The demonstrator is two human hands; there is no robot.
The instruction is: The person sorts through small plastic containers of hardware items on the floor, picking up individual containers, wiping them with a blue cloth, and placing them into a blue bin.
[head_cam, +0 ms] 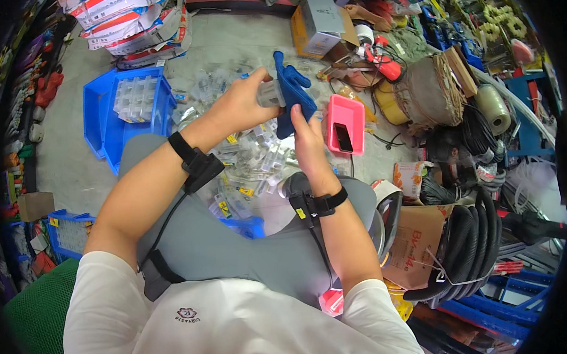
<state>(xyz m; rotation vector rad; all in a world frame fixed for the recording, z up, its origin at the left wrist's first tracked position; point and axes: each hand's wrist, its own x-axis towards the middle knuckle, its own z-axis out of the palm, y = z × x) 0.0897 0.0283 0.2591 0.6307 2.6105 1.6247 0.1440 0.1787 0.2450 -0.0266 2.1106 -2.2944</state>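
A small clear plastic box point(270, 94) is in my left hand point(246, 99), its far end against a blue cloth point(292, 92). My right hand point(309, 142) grips that cloth between thumb and fingers, with part of it standing up above the box. Below both hands, many clear plastic boxes point(263, 154) lie in a loose heap on the floor, some with yellow labels. What the held box contains cannot be made out. Each wrist wears a black strap with a small device.
Left of the heap, a blue plastic bin point(100, 119) holds stacked clear boxes point(136, 99). A pink tray point(346, 107) with a phone point(343, 137) sits at right. Printed sacks point(131, 21), a cardboard box point(414, 247), corrugated black hose point(474, 244) and a wrapped roll point(428, 92) stand around.
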